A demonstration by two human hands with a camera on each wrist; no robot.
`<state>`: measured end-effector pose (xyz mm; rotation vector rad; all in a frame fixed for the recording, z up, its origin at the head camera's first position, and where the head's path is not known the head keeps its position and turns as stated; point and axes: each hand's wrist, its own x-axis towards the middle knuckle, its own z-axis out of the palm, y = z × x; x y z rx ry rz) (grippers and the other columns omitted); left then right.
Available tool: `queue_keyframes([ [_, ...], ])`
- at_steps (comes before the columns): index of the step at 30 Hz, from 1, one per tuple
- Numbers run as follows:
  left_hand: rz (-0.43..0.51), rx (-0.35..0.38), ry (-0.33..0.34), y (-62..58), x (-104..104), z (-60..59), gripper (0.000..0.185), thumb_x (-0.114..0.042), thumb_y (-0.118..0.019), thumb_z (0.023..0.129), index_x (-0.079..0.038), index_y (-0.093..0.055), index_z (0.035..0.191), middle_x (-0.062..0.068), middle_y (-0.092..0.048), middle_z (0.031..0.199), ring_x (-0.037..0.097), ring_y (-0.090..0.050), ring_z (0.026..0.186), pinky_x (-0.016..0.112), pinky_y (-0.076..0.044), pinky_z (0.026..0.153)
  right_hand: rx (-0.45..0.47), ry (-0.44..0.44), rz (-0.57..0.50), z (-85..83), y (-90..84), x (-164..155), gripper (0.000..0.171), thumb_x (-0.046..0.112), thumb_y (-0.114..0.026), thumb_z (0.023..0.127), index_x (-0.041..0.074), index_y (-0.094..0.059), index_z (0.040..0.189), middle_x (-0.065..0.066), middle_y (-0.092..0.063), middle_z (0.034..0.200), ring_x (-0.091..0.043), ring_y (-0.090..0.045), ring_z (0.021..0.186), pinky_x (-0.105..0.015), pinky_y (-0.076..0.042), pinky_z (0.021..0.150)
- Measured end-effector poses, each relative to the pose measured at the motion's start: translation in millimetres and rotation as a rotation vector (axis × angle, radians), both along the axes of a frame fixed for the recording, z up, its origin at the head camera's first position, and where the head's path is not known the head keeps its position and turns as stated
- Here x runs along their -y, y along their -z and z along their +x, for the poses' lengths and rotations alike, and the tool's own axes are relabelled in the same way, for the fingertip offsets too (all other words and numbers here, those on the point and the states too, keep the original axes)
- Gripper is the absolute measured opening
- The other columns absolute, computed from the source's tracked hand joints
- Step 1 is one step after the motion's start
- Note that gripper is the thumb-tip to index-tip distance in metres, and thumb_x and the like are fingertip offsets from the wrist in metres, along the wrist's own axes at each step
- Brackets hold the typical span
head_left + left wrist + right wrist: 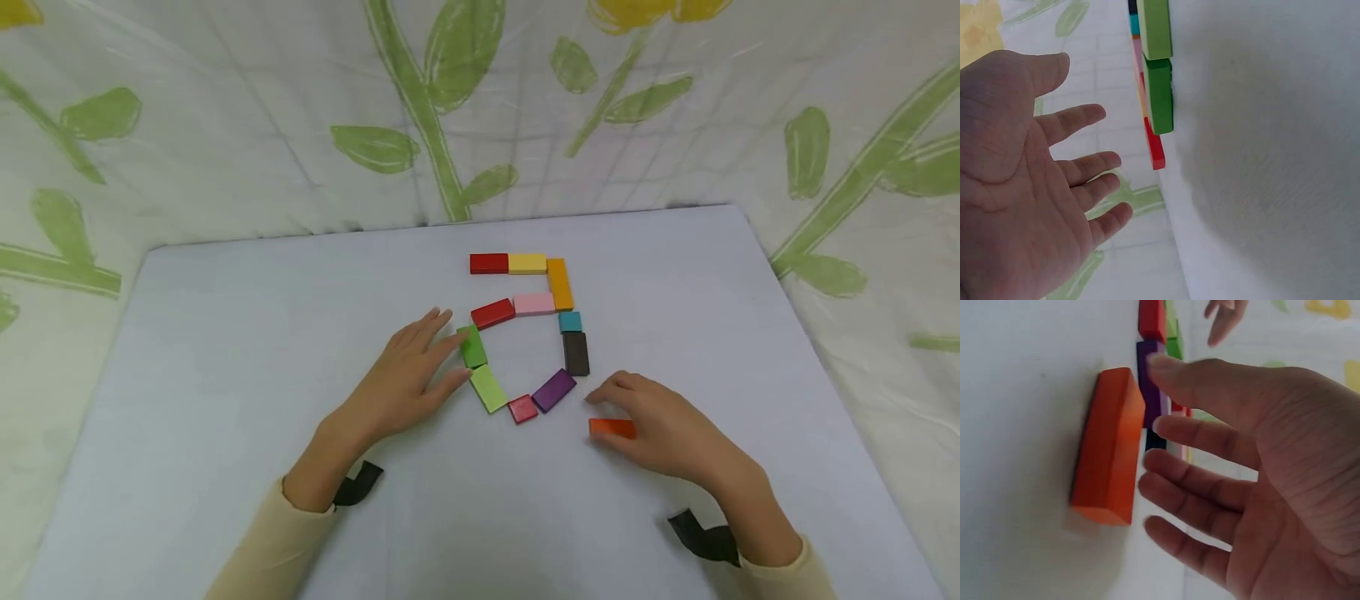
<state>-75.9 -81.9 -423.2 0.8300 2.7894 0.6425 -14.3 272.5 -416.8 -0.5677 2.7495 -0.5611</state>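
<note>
My left hand [405,379] hovers with spread fingers beside the green block [472,347] and the light green block [489,389], holding nothing. On the right, an orange block [1107,450] lies on the table just under my right hand [663,429]. The fingers of that hand are loosely bent and apart from the block in the right wrist view. Between the hands, several blocks form a ring: a red one [492,313], pink [534,304], teal [570,322], dark brown [577,354], purple [554,391] and a short red one [523,409].
Above the ring, a red block [489,263], a yellow block [527,263] and an amber block [560,284] make a hooked line. All lie on a white table [225,358]. A curtain with a leaf print [262,125] hangs behind the far edge.
</note>
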Motion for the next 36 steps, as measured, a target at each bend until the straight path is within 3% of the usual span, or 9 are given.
queue_keyframes([
  [3,0.010,-0.039,0.021,2.1,-1,-0.1,0.055,-0.046,-0.053,0.103,-0.022,-0.046,0.152,0.009,-0.032,0.165,0.029,-0.021,0.158,0.053,-0.023,0.126,0.013,-0.001,0.017,6.6,4.3,-4,0.036,0.025,-0.083,0.082,0.025,-0.072,0.116,0.008,-0.066,0.113,-0.011,-0.061,0.101,-0.034,-0.059,0.086],
  [8,-0.001,-0.070,0.003,2.2,6,0.4,0.053,-0.042,-0.057,0.101,-0.022,-0.049,0.149,0.010,-0.036,0.163,0.031,-0.024,0.157,0.055,-0.025,0.125,-0.054,-0.024,0.017,3.5,9.7,-4,0.032,0.014,-0.082,0.082,0.018,-0.073,0.112,0.006,-0.066,0.105,-0.009,-0.059,0.093,-0.032,-0.059,0.082],
  [15,-0.006,-0.070,-0.057,4.1,27,6.7,0.048,-0.041,-0.057,0.101,-0.022,-0.055,0.145,0.011,-0.038,0.162,0.032,-0.024,0.157,0.056,-0.026,0.124,-0.115,0.009,0.011,-12.2,7.6,3,0.034,0.019,-0.084,0.080,0.013,-0.073,0.112,0.002,-0.069,0.099,-0.011,-0.060,0.085,-0.033,-0.059,0.077],
  [19,0.010,-0.056,-0.090,4.3,36,11.4,0.046,-0.042,-0.058,0.101,-0.024,-0.058,0.143,0.012,-0.039,0.162,0.033,-0.023,0.157,0.057,-0.025,0.124,-0.104,0.019,0.019,-17.7,6.3,7,0.033,0.021,-0.084,0.081,0.012,-0.073,0.110,0.001,-0.069,0.096,-0.011,-0.060,0.084,-0.032,-0.059,0.075],
  [26,0.018,-0.085,-0.093,5.5,42,12.5,0.045,-0.039,-0.060,0.100,-0.021,-0.059,0.142,0.012,-0.041,0.160,0.034,-0.026,0.156,0.058,-0.027,0.122,-0.054,0.052,0.040,-20.3,6.4,11,0.034,0.023,-0.085,0.081,0.008,-0.073,0.109,0.000,-0.069,0.093,-0.013,-0.060,0.082,-0.033,-0.058,0.075],
  [30,0.006,-0.116,-0.071,7.9,42,10.2,0.049,-0.038,-0.060,0.100,-0.017,-0.055,0.144,0.014,-0.043,0.158,0.036,-0.030,0.153,0.056,-0.027,0.123,-0.047,0.059,0.045,-22.0,-1.0,5,0.036,0.027,-0.084,0.082,0.009,-0.073,0.110,0.000,-0.071,0.096,-0.014,-0.064,0.085,-0.035,-0.059,0.077],
  [36,-0.019,-0.110,-0.102,8.3,50,9.9,0.055,-0.041,-0.056,0.102,-0.015,-0.048,0.149,0.014,-0.042,0.159,0.035,-0.029,0.154,0.055,-0.025,0.124,-0.056,0.103,0.033,-25.4,-20.8,-15,0.038,0.036,-0.082,0.083,0.015,-0.073,0.113,0.002,-0.074,0.106,-0.018,-0.070,0.098,-0.043,-0.058,0.085],
])
